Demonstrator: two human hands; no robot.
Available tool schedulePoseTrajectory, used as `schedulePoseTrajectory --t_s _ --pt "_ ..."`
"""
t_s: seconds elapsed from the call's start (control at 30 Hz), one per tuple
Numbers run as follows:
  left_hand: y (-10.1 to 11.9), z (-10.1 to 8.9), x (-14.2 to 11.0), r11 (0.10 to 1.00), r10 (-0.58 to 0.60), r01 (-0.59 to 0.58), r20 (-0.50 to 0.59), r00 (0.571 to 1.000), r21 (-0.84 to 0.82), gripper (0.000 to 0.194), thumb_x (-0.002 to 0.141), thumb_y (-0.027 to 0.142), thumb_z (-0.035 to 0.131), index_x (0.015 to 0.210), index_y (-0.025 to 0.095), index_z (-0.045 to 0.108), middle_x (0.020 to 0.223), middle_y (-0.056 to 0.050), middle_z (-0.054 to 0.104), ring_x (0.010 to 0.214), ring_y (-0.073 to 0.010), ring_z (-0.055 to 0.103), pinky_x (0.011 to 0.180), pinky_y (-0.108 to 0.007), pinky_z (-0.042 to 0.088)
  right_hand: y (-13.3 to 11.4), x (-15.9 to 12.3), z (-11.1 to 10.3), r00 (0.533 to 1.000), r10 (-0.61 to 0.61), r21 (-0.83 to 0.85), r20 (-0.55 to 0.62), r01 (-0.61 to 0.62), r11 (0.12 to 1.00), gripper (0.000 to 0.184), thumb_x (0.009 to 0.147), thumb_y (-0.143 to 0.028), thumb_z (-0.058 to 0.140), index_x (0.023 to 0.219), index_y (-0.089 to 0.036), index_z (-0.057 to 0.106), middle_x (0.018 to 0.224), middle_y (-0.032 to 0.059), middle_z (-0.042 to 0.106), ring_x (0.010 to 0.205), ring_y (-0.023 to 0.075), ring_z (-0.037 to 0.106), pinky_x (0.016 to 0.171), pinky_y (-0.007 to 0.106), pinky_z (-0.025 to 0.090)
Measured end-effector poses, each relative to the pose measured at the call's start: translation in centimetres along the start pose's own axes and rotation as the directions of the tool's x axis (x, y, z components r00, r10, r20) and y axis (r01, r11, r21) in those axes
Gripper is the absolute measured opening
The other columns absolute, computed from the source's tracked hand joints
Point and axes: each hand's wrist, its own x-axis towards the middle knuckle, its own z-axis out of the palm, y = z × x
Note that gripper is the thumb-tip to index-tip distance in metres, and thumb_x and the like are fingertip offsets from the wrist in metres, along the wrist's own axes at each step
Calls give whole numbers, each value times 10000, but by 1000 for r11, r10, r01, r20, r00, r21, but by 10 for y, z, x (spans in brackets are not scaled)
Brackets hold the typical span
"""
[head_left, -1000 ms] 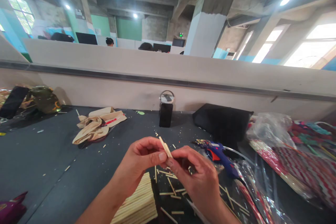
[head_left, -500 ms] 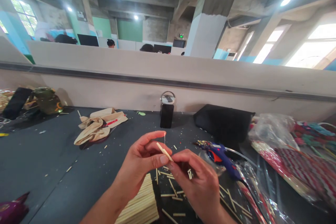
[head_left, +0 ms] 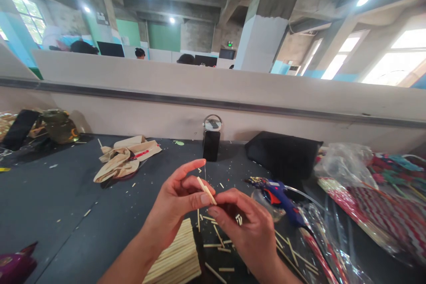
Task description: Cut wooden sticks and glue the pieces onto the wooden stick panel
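Between my two hands, a short piece of pale wooden sticks (head_left: 207,190) lies tilted, made of at least two sticks set side by side. My left hand (head_left: 179,195) pinches it between thumb and fingers, its index finger raised. From that fingertip a thin glue-like strand runs down toward the sticks. My right hand (head_left: 246,217) grips the lower end, thumb and index finger closed on it. Below my left hand is a block of parallel wooden sticks (head_left: 178,253), partly hidden by my wrist. Loose cut sticks (head_left: 216,235) lie scattered under my hands.
A blue glue gun (head_left: 286,199) lies at the right, near plastic-wrapped packs (head_left: 359,222). Behind stand a black phone (head_left: 211,145) and a black cloth-like item (head_left: 282,151). Crumpled beige cloth (head_left: 123,159) lies left, a purple object (head_left: 16,266) nearer. A partition (head_left: 159,80) bounds the desk.
My left index finger has lifted slightly away from the sticks, with the thin strand still trailing from it. Both hands have shifted a little to the left, still holding the sticks.
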Motion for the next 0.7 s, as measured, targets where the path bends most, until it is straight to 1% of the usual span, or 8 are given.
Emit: schedulePoseTrajectory --t_s 0.03,0.13,0.27,0.53,0.7 --pt "1 -1 0 1000 -1 1 1 1000 -4 570 648 99 805 1170 226 614 680 24 699 687 -117 618 683 -231 473 0 0 -1 1000 21 29 19 -21 999 15 802 -205 674 800 -209 661 654 -27 641 517 98 528 476 206 426" --pt "2 -2 1 1000 -3 3 23 1000 -17 572 667 103 795 1192 221 601 693 19 708 692 -108 619 699 -222 462 2 -1 -2 995 77 108 66 -84 991 32 791 -199 680 820 -212 679 695 -19 670 554 105 565 493 205 446" --pt "1 -4 2 999 -9 11 61 998 -36 569 678 99 787 1201 218 596 708 11 717 695 -107 625 716 -225 462 4 0 -3 991 115 156 74 -125 980 30 797 -201 679 809 -222 696 704 -24 685 564 101 571 514 204 445" --pt "-2 -6 1 998 -23 29 101 995 -60 601 671 106 794 1221 230 586 707 10 719 666 -109 618 680 -223 462 2 0 -3 994 77 191 71 -89 978 46 795 -195 693 752 -213 693 660 -26 672 561 106 565 520 214 436" --pt "-2 -4 1 997 -39 46 97 994 -64 629 647 136 817 1225 232 586 698 10 718 665 -121 620 674 -234 463 1 1 -4 998 27 180 48 -35 983 76 801 -171 682 743 -219 682 660 -34 667 563 103 567 523 210 443"
